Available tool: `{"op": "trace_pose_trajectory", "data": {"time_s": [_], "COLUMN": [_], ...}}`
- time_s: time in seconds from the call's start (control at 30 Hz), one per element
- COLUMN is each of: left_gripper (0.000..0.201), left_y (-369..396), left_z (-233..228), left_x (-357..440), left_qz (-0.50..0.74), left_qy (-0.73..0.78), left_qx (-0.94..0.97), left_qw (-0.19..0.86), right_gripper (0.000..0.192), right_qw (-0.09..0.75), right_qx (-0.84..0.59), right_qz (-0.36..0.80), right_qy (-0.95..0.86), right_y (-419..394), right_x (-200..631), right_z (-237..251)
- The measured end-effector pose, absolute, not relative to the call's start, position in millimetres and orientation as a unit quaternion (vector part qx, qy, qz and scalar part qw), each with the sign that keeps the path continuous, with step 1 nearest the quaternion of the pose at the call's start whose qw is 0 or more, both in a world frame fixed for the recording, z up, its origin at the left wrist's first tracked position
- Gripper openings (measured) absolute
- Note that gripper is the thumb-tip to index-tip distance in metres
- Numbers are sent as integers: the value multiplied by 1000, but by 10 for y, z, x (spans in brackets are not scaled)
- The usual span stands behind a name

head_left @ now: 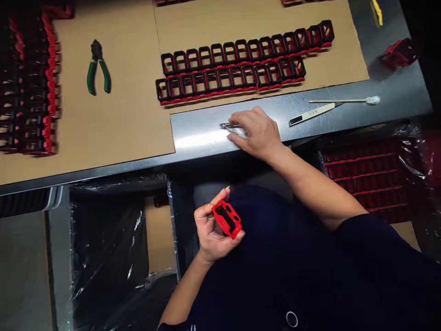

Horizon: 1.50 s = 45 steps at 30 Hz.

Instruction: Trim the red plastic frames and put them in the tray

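My left hand (212, 230) holds a small red and black plastic frame part (226, 219) over my lap, below the table edge. My right hand (257, 133) rests palm down on the bare metal table top (203, 133), its fingers over a pair of metal tweezers (227, 126) whose tips stick out to the left. Whether the fingers grip the tweezers is unclear. Two rows of matching black and red frame parts (237, 64) lie on the cardboard sheet (113, 119) beyond my right hand.
Green-handled cutters (97, 69) lie on the cardboard at left. Stacked red and black parts (31, 87) fill the far left. A cotton swab (344, 100) and a flat blade tool (312, 113) lie right of my hand. Plastic-lined bins (106, 248) and a bin of red parts (368, 174) sit below the table.
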<state>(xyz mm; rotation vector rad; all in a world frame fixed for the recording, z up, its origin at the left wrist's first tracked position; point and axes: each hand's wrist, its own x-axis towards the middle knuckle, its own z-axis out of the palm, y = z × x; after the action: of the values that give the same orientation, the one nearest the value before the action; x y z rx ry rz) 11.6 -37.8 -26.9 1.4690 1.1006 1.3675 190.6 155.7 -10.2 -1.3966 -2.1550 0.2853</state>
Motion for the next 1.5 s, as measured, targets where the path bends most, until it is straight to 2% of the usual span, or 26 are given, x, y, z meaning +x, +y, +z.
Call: {"op": "trace_pose_trajectory", "data": {"time_s": [0.1, 0.17, 0.23, 0.3, 0.37, 0.47, 0.57, 0.7, 0.83, 1.0, 1.33, 1.5], "left_gripper": [76, 83, 86, 89, 92, 94, 94, 92, 90, 86, 93, 90], "left_y": [-372, -362, -349, -332, -310, -264, -213, -190, -210, -201, -199, -206], "left_z": [-283, -312, -350, -382, -396, -368, -305, -245, -234, -237, -252, -242], "left_x": [95, 72, 50, 33, 25, 29, 36, 20, -16, -29, -44, -44], "left_qz": [541, 539, 534, 523, 505, 481, 478, 470, 462, 463, 454, 460], "left_qy": [439, 430, 413, 402, 402, 403, 385, 361, 363, 351, 353, 352], "left_qx": [609, 628, 645, 659, 668, 687, 718, 761, 778, 782, 785, 779], "left_qw": [380, 363, 358, 362, 369, 367, 328, 263, 222, 226, 233, 238], "right_gripper": [20, 18, 20, 25, 30, 26, 19, 10, 11, 14, 18, 24], "right_qw": [346, 358, 312, 263, 231, 200, 182, 178, 170, 158, 162, 149], "right_qx": [-514, -485, -423, -386, -383, -401, -437, -472, -461, -434, -378, -354], "right_qz": [160, 302, 495, 610, 667, 719, 719, 657, 624, 616, 618, 642], "right_qy": [-769, -739, -692, -640, -596, -532, -509, -560, -607, -638, -670, -663], "right_y": [1284, 973, 662, 426, 296, 247, 254, 251, 258, 284, 341, 364], "right_x": [1910, 1954, 2000, 2029, 2040, 2040, 2011, 1941, 1918, 1961, 2018, 2078], "right_z": [97, 218, 290, 311, 301, 282, 300, 354, 389, 415, 447, 465]}}
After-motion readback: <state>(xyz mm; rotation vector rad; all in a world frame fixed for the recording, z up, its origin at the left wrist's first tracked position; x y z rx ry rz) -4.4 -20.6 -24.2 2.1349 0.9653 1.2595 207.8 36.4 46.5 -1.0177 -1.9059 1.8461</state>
